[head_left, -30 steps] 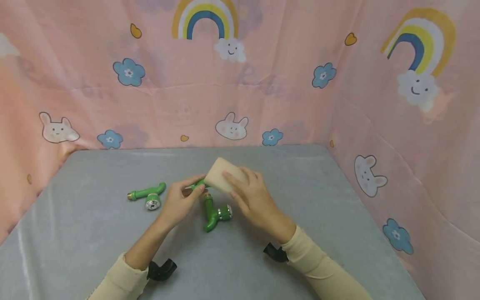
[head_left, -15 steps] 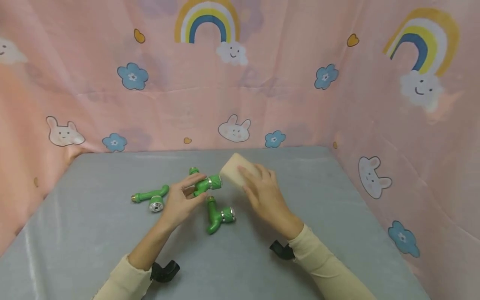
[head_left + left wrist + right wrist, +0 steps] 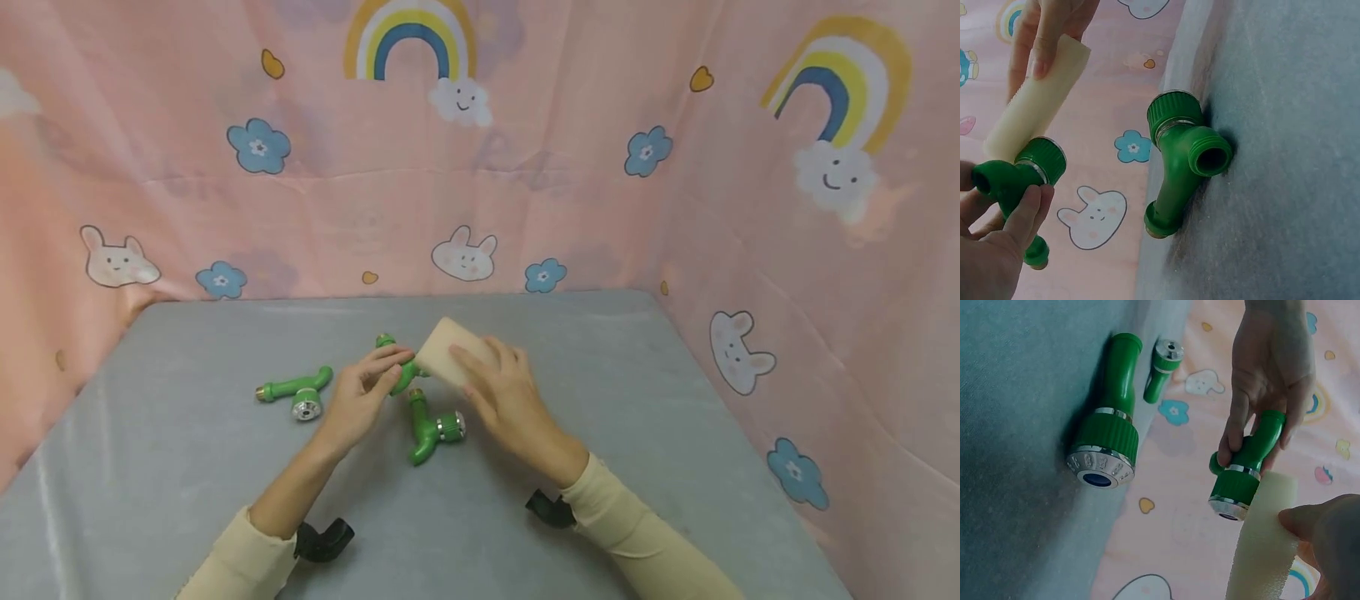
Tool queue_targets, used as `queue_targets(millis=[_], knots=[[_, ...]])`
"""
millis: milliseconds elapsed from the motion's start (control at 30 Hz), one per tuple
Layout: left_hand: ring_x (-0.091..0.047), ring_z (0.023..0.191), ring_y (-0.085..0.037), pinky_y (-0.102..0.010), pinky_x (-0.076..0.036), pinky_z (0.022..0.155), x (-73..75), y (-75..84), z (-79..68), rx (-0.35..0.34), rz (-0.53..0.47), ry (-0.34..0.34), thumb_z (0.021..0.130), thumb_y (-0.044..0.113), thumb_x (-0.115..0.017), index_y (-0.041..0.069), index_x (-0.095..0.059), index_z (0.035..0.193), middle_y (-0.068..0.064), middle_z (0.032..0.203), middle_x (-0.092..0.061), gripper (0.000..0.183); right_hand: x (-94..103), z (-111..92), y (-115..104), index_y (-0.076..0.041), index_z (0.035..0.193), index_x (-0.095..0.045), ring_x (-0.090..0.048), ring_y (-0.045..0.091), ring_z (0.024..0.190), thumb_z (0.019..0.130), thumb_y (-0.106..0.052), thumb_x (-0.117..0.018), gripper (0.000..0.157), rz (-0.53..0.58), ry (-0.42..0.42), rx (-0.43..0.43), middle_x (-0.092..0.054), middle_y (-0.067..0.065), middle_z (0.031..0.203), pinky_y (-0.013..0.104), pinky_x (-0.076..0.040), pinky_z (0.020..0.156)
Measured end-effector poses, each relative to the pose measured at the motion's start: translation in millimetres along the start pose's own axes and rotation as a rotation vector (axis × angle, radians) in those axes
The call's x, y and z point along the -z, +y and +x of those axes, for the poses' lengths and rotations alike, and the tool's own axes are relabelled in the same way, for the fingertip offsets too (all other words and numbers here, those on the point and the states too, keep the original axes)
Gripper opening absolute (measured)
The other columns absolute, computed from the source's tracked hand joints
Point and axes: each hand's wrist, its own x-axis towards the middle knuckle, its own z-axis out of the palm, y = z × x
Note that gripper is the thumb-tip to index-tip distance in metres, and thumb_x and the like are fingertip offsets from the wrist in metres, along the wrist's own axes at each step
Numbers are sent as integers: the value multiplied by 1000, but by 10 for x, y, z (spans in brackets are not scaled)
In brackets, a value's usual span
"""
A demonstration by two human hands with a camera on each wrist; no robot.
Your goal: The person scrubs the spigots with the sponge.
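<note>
My left hand (image 3: pixel 358 404) holds a green tap (image 3: pixel 406 380) above the table, gripping its body between thumb and fingers. A cream, block-shaped sponge (image 3: pixel 452 352) is pinched in my right hand (image 3: pixel 513 404). In the head view the sponge covers most of the held tap's ribbed knob. Seen from the left wrist, the sponge (image 3: pixel 1041 100) meets the knob of the tap (image 3: pixel 1040 159); the right wrist view also has the sponge (image 3: pixel 1263 540) against the side of the tap (image 3: pixel 1238 482). A second green tap (image 3: pixel 423 433) lies on the table just below the hands.
A third green tap (image 3: pixel 294 388) lies left of my left hand, its chrome-capped knob toward me. The grey-covered table (image 3: pixel 615 375) reaches back to a pink patterned curtain (image 3: pixel 555 208). Black curved pieces (image 3: pixel 325 540) stick out at both wrists.
Half a second ago the sponge was apart from the tap, to its right, with the knob uncovered. Now it has come back left onto the knob. The tap stays in my left hand.
</note>
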Motion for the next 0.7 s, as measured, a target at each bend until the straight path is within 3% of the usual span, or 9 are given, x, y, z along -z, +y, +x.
queue_targets(millis=[133,200,300,467,700], knots=[[-56,131,-45,-37,-57,101,10,-11,23,3,-50,-11,98,0,-59,-7,-59,135,-21,149,-49,38,-6,3,16,-20,144,-57,-47,48,124,97,-15,-66,48,-5,8,-3,-52,30,142,61,-45,102],[-57,128,-49,-27,-59,93,14,-23,36,-11,-80,-12,95,-4,-61,-7,-56,137,-23,151,-47,43,-3,5,21,-20,144,-57,-47,48,124,97,-15,-67,49,-9,11,-9,-52,30,141,62,-45,102],[-55,127,-54,-21,-61,85,26,-28,43,-37,-108,-16,92,-10,-61,-5,-51,143,-25,158,-37,52,7,23,27,-19,144,-57,-48,49,124,96,-14,-68,50,-18,18,-23,-53,30,140,62,-46,102],[-57,121,-58,-32,-64,81,31,-36,49,-13,-90,-19,90,-10,-62,7,-41,153,-20,167,-20,69,21,36,39,-18,145,-57,-49,48,124,96,-14,-67,50,-39,25,-63,-54,29,139,62,-46,102],[-55,122,-59,-42,-63,83,33,-21,43,-51,4,-37,90,-10,-63,14,-37,155,-22,162,-21,74,24,26,42,-18,144,-58,-48,49,125,96,-14,-67,49,-39,36,-74,-54,31,139,62,-45,103]])
